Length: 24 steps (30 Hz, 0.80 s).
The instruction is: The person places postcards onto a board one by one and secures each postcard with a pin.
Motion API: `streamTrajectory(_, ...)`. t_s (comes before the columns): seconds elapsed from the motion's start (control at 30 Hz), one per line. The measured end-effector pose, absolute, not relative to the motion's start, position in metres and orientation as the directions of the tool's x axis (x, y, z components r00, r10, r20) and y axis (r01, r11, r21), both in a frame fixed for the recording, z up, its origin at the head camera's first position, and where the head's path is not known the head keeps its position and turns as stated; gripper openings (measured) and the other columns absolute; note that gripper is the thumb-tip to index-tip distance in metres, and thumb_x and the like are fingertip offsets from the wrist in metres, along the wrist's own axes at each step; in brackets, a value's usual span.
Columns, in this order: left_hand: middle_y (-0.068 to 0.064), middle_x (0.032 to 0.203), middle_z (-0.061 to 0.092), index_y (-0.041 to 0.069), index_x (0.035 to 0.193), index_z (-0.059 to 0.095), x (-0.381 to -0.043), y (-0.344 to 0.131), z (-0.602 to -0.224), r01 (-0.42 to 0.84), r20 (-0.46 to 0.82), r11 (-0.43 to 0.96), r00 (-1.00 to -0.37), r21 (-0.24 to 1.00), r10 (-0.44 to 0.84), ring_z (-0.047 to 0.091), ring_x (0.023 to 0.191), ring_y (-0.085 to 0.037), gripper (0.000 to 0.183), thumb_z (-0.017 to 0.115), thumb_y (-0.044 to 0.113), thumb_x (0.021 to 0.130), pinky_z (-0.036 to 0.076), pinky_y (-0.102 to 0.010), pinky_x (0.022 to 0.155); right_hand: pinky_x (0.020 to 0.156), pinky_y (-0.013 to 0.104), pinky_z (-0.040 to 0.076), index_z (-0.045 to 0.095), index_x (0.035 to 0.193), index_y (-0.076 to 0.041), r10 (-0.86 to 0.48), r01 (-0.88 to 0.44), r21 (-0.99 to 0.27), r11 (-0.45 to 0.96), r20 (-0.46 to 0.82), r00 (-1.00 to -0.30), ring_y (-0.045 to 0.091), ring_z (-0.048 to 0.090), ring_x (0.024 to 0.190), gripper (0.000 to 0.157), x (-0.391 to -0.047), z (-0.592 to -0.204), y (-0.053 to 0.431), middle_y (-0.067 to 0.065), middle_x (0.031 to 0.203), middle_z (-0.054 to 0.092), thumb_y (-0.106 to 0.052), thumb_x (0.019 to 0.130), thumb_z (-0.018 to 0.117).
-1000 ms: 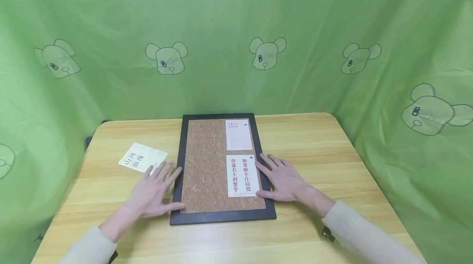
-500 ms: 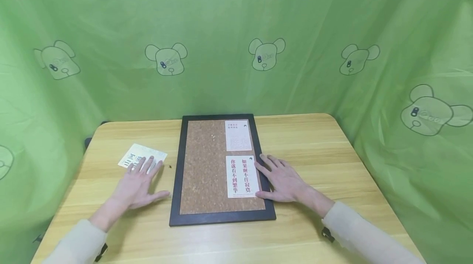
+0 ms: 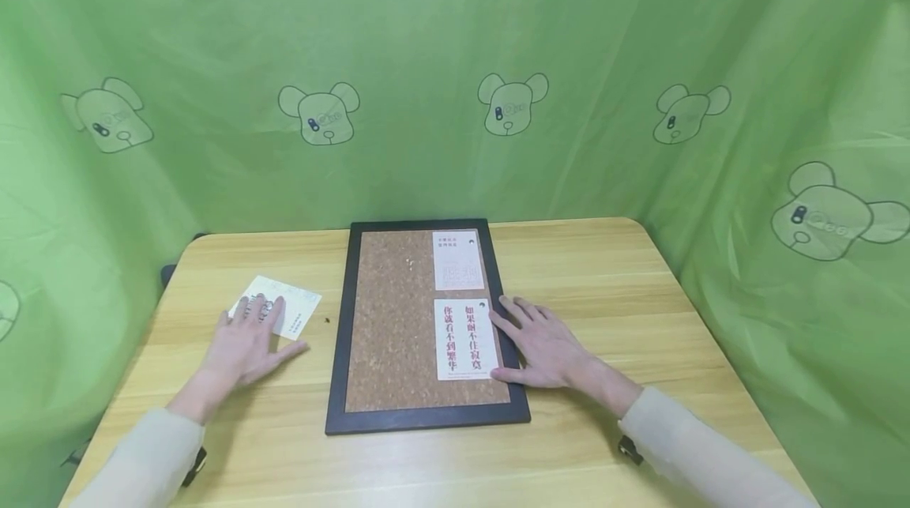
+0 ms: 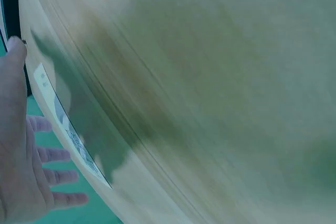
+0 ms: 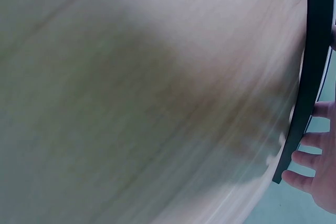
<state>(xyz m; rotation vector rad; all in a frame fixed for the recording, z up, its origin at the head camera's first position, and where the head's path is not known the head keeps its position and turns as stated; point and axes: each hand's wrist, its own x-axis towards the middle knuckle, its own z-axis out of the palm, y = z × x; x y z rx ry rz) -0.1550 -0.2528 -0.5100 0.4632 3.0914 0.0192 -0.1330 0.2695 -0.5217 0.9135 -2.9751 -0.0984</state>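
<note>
We are facing a green curtain [image 3: 419,168] around a pale wood-grained table [image 3: 604,271], where a black-framed corkboard [image 3: 391,326] is lying. The right hand [image 3: 543,346], fingers spread, is touching its right edge; the left hand [image 3: 245,348], fingers outstretched, is hovering over a white card [image 3: 295,305] left of the corkboard.

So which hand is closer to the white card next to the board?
The left hand. It's over part of the card; the right hand is farther off, at the right edge of the corkboard.

The frame [image 3: 428,418] is black, the cork [image 3: 392,326] speckled brown.
</note>
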Motion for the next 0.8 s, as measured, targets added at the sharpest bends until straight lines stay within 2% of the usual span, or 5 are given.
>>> streamTrajectory(0.13, -0.039, 0.156, 0.044, -0.001, 0.158, 0.043, -0.163, -0.254, -0.51, 0.249, -0.001, 0.968, -0.968, -0.005, 0.249, 0.044, 0.141, -0.064, 0.101, 0.054, 0.077, 0.094, 0.04, -0.079, 0.11, 0.118, 0.062, 0.045, 0.037, 0.165, -0.019, -0.561, -0.558, 0.07, 0.827, 0.014, -0.828, 0.044, 0.042, 0.154, 0.104, -0.133, -0.522, 0.27, 0.019, 0.172, 0.034, -0.089, 0.089, 0.044)
streamTrajectory(0.3, -0.042, 0.153, 0.044, -0.002, 0.158, 0.041, -0.172, -0.257, -0.513, 0.216, -0.023, 0.976, -0.976, 0.01, 0.216, 0.043, 0.139, -0.065, 0.103, 0.05, 0.079, 0.095, 0.041, -0.081, 0.106, 0.119, 0.063, 0.044, 0.037, 0.165, -0.019, -0.56, -0.559, 0.069, 0.827, 0.003, -0.828, 0.044, 0.042, 0.154, 0.104, -0.134, -0.521, 0.27, 0.019, 0.172, 0.034, -0.089, 0.089, 0.044)
streamTrajectory(0.8, -0.042, 0.146, 0.048, -0.005, 0.157, 0.04, -0.183, -0.256, -0.519, 0.19, -0.049, 0.982, -0.981, 0.01, 0.19, 0.045, 0.137, -0.062, 0.107, 0.044, 0.082, 0.095, 0.038, -0.081, 0.107, 0.12, 0.063, 0.042, 0.038, 0.165, -0.02, -0.557, -0.556, 0.06, 0.829, -0.005, -0.831, 0.044, 0.041, 0.154, 0.104, -0.134, -0.52, 0.269, 0.018, 0.172, 0.033, -0.09, 0.089, 0.043)
